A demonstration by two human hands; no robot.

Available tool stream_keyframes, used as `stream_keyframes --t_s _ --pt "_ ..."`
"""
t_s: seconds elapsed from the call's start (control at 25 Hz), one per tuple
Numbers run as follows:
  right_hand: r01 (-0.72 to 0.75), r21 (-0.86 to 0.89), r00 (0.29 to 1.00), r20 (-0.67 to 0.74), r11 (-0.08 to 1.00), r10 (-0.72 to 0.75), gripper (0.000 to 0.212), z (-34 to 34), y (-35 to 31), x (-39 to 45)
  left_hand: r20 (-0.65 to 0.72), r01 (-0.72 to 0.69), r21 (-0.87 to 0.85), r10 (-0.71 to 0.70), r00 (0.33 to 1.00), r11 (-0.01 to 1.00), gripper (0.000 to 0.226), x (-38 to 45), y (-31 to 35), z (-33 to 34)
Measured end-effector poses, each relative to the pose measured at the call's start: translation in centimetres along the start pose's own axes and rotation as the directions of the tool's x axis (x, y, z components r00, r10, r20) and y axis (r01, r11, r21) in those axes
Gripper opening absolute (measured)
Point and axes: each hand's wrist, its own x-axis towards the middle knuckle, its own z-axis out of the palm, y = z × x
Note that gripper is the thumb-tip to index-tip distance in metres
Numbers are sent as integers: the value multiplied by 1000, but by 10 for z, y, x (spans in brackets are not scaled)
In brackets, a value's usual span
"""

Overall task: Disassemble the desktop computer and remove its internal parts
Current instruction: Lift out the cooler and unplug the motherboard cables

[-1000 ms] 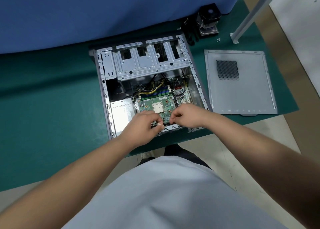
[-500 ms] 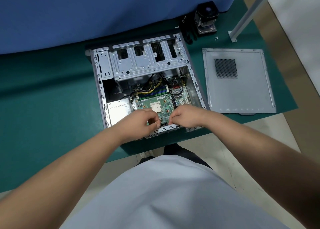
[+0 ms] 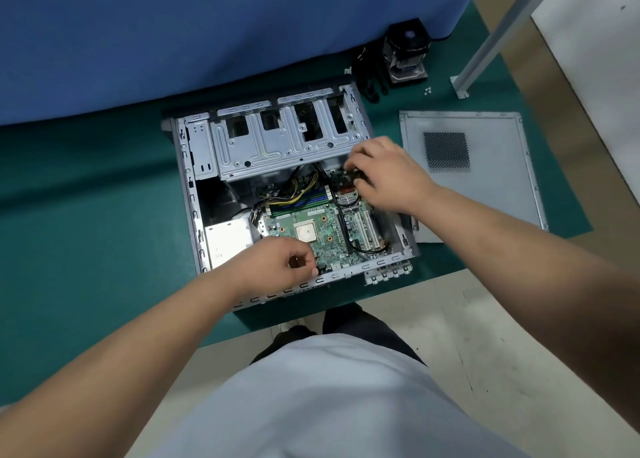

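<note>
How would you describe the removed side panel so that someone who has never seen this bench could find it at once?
Start at the open computer case lying on the green mat. Look just past its right wall, beyond the right hand: the side panel lies flat there. It is the only plain grey sheet, marked by one dark square of mesh holes.

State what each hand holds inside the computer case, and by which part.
The right hand curls its fingers on a black connector at the motherboard's far right corner. The left hand is curled near the board's near edge; whether it holds anything cannot be told.
</note>
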Motion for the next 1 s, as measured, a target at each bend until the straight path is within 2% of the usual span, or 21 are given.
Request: stream_keyframes --t_s 0.16,0.28,0.36,0.48,0.68,0.84,0.92,1.0 --pt "121 -112 990 -53 986 -127 36 -4 13 42 59 52 -80 -47 997 995 22 7 0 -3" --pt "146 -176 989 8 973 -147 58 -11 24 87 118 181 -183 -161 980 966 33 18 2 -9" --pt "159 -204 987 41 966 -154 68 -6 29 105 189 254 -186 -219 957 949 35 30 6 -15" --pt "165 -242 986 7 956 -169 69 5 34 110 250 304 -183 -255 934 935 33 58 13 -18" --pt "248 -273 968 21 930 -251 74 3 34 119 160 281 -249 -247 956 927 23 116 27 5" --pt "257 -280 964 13 925 -264 89 4 36 126 198 306 -282 -257 946 909 18 151 29 34" --pt "241 -278 968 8 930 -249 89 7 37 128 223 333 -279 -277 935 901 8 161 29 43" --pt "239 -279 968 0 930 -249 88 9 38 130 261 376 -289 -306 916 880 9 169 32 50"
